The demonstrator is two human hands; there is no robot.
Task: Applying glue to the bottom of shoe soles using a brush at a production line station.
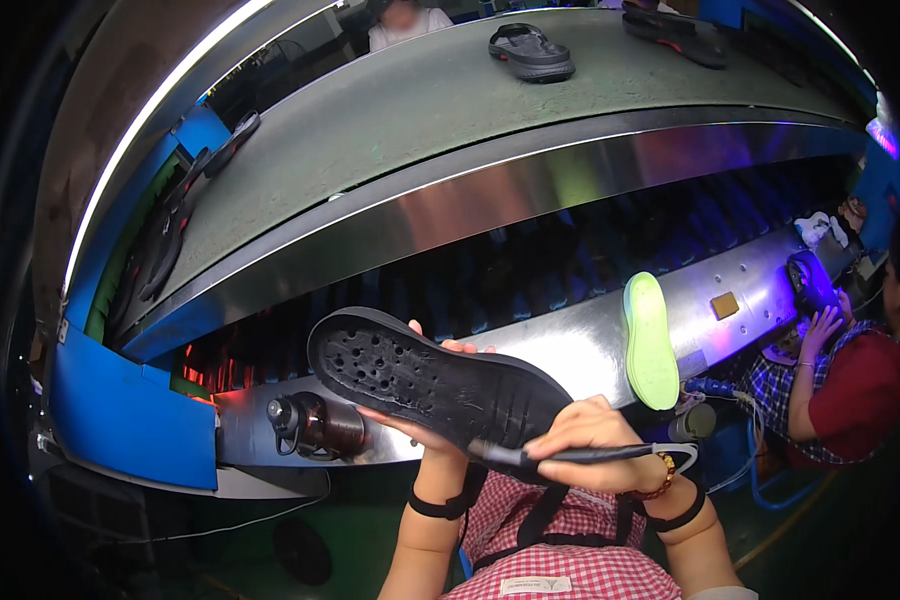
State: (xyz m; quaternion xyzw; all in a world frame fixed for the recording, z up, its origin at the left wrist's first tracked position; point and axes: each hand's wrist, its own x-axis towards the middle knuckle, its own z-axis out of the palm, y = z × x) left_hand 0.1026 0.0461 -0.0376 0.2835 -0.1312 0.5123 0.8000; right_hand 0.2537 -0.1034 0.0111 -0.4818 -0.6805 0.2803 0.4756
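Note:
A black shoe sole [450, 390] lies tilted across my left hand [418, 428], its inner side up. Round holes fill the heel end at the left, and short grooves cross the forefoot. My left fingers and palm wrap its edges from below, so part of the hand is hidden under it. In my right hand [595, 440] is a brush with a dark handle [610, 454], gripped near its front. The pale bristles rest on the forefoot near the sole's lower edge. A light tube curves by the handle's rear end, next to my wrist.
On the metal bench [590, 340] are a lime-green sole [651, 345], a brown block [724, 305] and a dark bottle [320, 425]. Beyond it runs a green conveyor belt [400, 130] carrying black shoes [532, 55]. A co-worker [840, 390] handles a dark shoe at the right.

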